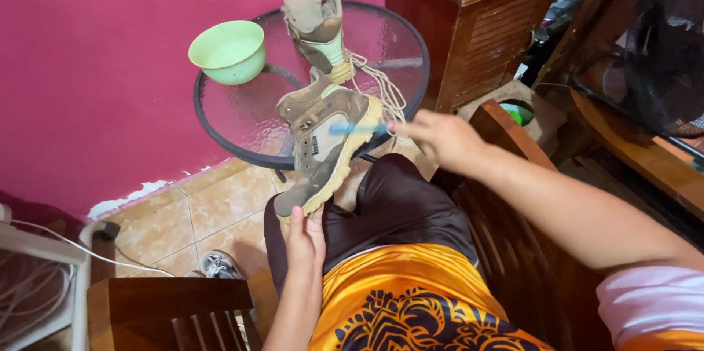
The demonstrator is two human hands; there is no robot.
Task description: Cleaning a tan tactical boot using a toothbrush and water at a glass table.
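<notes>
Boot (323, 142) in worn tan and brown, its pale sole turned to the right, is tilted over the near edge of the round glass desk (242, 120) and down toward the person's knee. Going from the left: a white cable trails over the tiled floor (183, 215) below the pink wall, and a grey shoe (218, 265) lies on the tiles beside a wooden chair back. On the far left part of the desk stands a pale green bowl (229, 50). The left hand (304, 237) comes up from below — its fingers clasp the lower end of the boot at the sole. A second boot (319, 28) stands upright near the far edge of the desk, its white laces spilling toward the right rim. A blue toothbrush (357, 129) lies across the held boot's side, touching it. The right hand (433, 134) is closed around the toothbrush handle — just right of the boot. Further right stands a dark wooden cabinet (477, 21).
</notes>
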